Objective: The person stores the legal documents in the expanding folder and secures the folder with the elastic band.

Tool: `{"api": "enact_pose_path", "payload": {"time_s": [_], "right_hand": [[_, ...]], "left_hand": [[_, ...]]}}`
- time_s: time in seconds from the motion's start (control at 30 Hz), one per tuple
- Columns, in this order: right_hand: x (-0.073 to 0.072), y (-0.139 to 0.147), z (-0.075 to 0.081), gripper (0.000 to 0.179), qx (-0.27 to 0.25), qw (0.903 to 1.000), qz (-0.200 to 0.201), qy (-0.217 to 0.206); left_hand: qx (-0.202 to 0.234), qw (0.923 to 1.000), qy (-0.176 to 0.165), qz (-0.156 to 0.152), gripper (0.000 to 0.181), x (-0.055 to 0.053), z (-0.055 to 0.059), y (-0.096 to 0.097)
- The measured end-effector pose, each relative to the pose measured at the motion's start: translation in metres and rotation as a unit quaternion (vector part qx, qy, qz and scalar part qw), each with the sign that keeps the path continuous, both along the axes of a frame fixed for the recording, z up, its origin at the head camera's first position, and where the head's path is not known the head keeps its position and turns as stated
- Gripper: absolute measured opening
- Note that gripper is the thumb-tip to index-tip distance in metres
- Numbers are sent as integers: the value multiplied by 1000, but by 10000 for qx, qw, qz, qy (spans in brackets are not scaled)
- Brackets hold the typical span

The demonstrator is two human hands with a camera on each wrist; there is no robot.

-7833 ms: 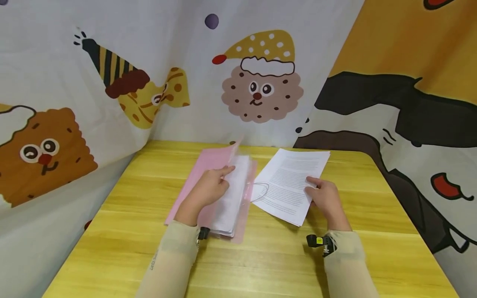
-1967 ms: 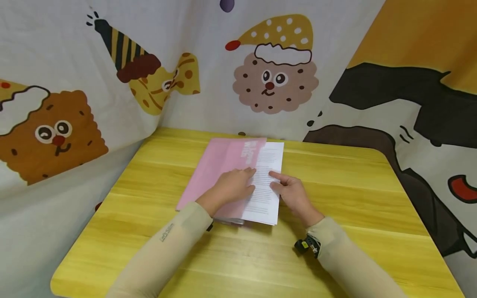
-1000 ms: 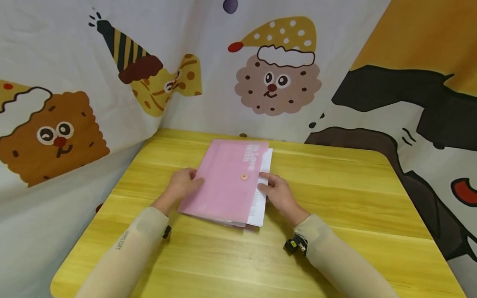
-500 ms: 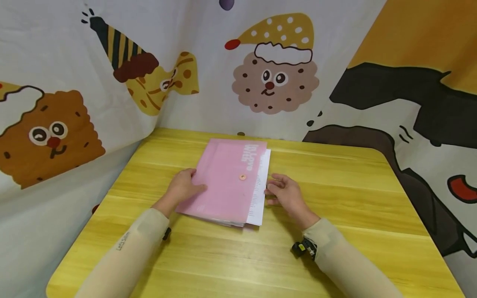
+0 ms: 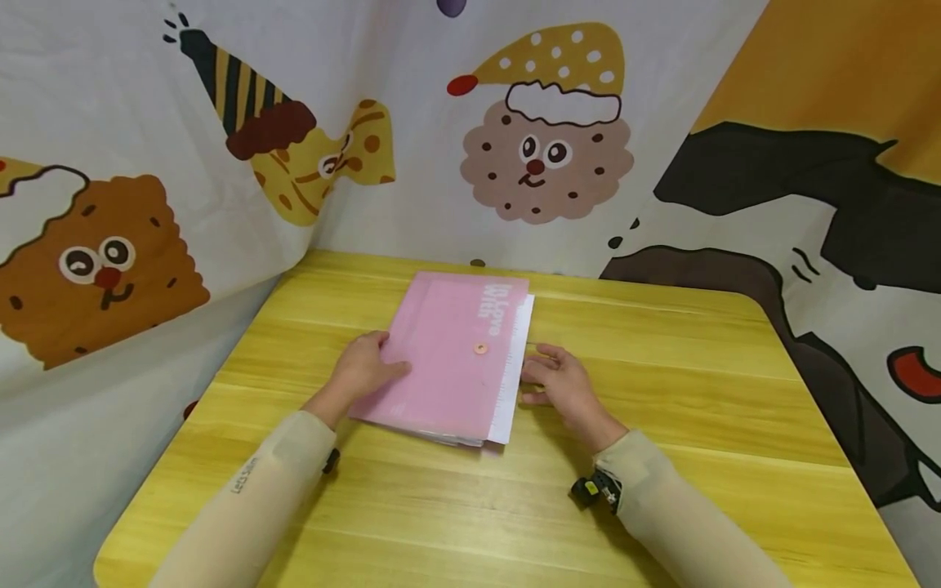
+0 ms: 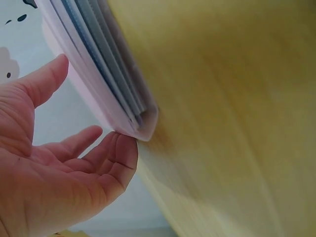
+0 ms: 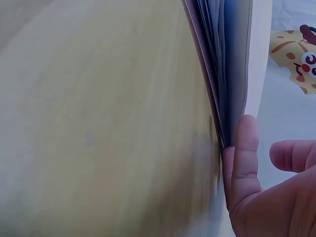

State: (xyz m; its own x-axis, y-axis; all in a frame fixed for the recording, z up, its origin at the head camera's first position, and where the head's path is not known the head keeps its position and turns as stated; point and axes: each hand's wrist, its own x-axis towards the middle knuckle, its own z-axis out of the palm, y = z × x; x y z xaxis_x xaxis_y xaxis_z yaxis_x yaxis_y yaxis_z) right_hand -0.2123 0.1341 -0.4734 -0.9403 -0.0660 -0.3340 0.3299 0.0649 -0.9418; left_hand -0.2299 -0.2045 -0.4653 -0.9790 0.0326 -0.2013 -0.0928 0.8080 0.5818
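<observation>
A pink document folder (image 5: 441, 351) lies flat on the wooden table, its cover down over the contents and a small round button (image 5: 480, 349) on it. White printed sheets (image 5: 510, 400) stick out as a narrow strip along the right side. At the folder's left edge, my left hand (image 5: 360, 365) has its thumb over the cover; its fingertips touch the spine (image 6: 101, 106) in the left wrist view. My right hand (image 5: 568, 385) is beside the sheets' right edge, and in the right wrist view a finger (image 7: 246, 158) touches the edge of the pages.
Behind the table (image 5: 706, 392) hangs a white curtain (image 5: 412, 220) with cartoon biscuits, close to the back edge. A small black wrist camera (image 5: 586, 491) sits on the right wrist.
The pink cover has come down over the printed sheets, which now show less. My left hand has gone from the cover to the folder's left edge; my right hand has loosened from the sheets.
</observation>
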Motion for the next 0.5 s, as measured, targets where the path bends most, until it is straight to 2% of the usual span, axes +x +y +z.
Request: {"api": "enact_pose_path", "payload": {"time_s": [0.27,0.5], "right_hand": [[-9,-13,-6,63,-135,9999,-84,2],[-15,-24,-7,64,-454,9989,-82,-87]], "left_hand": [[-74,10000,-8,22,86,0,0,0],[13,9999,-27,96,84,0,-2,0]]}}
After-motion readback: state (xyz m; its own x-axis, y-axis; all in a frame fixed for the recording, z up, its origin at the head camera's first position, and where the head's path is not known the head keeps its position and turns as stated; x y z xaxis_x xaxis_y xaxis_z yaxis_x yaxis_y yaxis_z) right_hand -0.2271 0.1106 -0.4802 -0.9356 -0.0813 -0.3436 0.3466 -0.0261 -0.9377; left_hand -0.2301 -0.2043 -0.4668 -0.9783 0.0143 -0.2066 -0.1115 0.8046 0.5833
